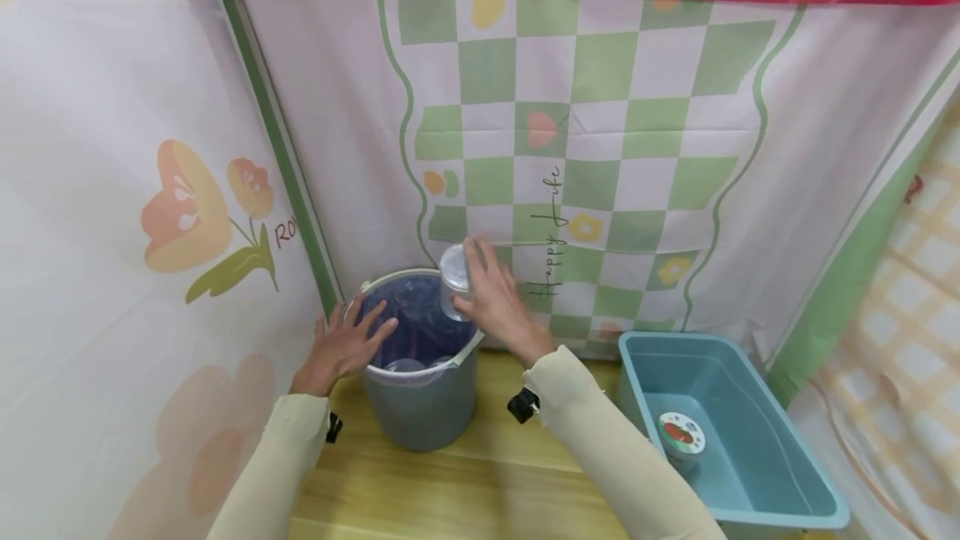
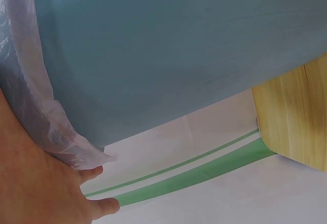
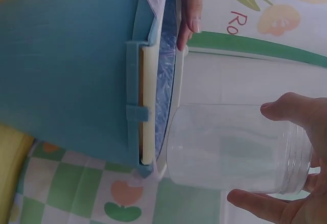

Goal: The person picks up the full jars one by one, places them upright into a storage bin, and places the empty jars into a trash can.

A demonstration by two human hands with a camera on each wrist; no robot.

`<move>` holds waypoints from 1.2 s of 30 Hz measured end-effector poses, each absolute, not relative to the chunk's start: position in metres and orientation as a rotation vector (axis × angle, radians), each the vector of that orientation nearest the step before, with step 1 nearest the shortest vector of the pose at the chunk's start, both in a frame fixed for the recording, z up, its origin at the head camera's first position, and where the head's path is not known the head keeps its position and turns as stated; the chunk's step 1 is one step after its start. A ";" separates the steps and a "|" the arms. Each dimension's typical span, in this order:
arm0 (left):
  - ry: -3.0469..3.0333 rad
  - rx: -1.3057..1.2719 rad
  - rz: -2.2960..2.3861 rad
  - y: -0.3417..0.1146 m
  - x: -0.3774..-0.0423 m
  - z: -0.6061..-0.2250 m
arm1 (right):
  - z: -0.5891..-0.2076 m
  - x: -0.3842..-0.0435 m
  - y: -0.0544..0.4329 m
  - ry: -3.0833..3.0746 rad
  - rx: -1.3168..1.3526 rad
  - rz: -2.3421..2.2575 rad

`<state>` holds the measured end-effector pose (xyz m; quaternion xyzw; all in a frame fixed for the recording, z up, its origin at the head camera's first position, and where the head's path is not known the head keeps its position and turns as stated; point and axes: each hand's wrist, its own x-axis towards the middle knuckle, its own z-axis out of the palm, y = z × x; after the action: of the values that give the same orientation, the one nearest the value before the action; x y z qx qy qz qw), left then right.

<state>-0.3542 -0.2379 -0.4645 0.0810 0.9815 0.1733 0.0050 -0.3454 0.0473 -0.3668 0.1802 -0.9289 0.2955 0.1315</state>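
My right hand [image 1: 498, 298] grips a clear plastic jar [image 3: 230, 147] near its ridged end, thumb and fingers on opposite sides. The jar's shiny pale top faces up in the head view, and its other end is right at the bucket's mouth. The grey-blue bucket [image 1: 423, 411] has a white rim and a translucent liner [image 1: 408, 307] folded over it. My left hand [image 1: 347, 346] rests on the bucket's left rim with fingers spread. In the left wrist view, two of its fingertips [image 2: 104, 207] show past the liner's edge. Clear round shapes [image 1: 405, 366] lie inside the bucket.
To the right stands a blue rectangular basin [image 1: 757, 432], holding a tub with a red-and-white lid [image 1: 681, 433]. Both containers are on a wooden surface [image 1: 517, 465]. Patterned cloth [image 1: 555, 107] hangs close behind the bucket and along its left side.
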 end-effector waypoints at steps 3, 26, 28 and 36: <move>3.075 0.252 0.548 -0.237 -0.354 -0.464 | -0.369 -0.344 0.045 -2.689 0.540 0.854; 3.065 0.245 0.549 -0.235 -0.354 -0.463 | -0.392 -0.351 0.035 -2.698 0.598 0.721; 3.064 0.242 0.552 -0.236 -0.354 -0.462 | -0.392 -0.351 0.036 -2.695 0.599 0.710; 3.077 0.233 0.528 -0.237 -0.356 -0.464 | -0.390 -0.349 0.041 -2.730 0.660 0.626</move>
<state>-0.3558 -0.2373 -0.4635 0.0746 0.9828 0.1688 0.0055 -0.3486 0.0411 -0.3904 0.2274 -0.9404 0.2158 0.1318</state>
